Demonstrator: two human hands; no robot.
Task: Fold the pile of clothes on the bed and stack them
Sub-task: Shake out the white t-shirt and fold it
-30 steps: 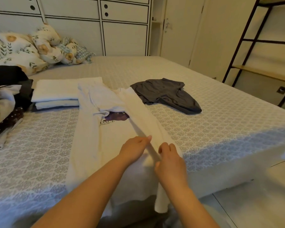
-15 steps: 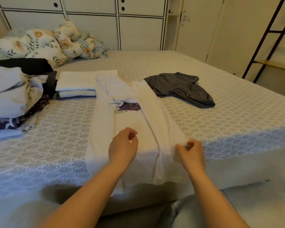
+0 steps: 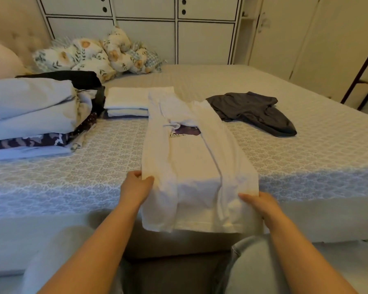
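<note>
Left hand (image 3: 136,187) pinches the near-left edge of the white T-shirt (image 3: 191,162), thumb on top of the cloth. Right hand (image 3: 261,203) grips the near-right edge likewise, fingers under the fabric and partly hidden. The shirt lies lengthwise at the bed's (image 3: 306,162) near edge, both long sides already folded inward, its hem hanging over the edge, a dark print showing near its collar end. At eleven o'clock from the shirt, touching its collar end, sits a stack of folded white items (image 3: 128,101); at nine o'clock, the unfolded pile (image 3: 34,111); at two o'clock, a loose grey garment (image 3: 251,112). Judgement: the lengthwise fold is complete and the crosswise fold is in hand. Next move calls for lifting both corners evenly and carrying the hem toward twelve o'clock.
</note>
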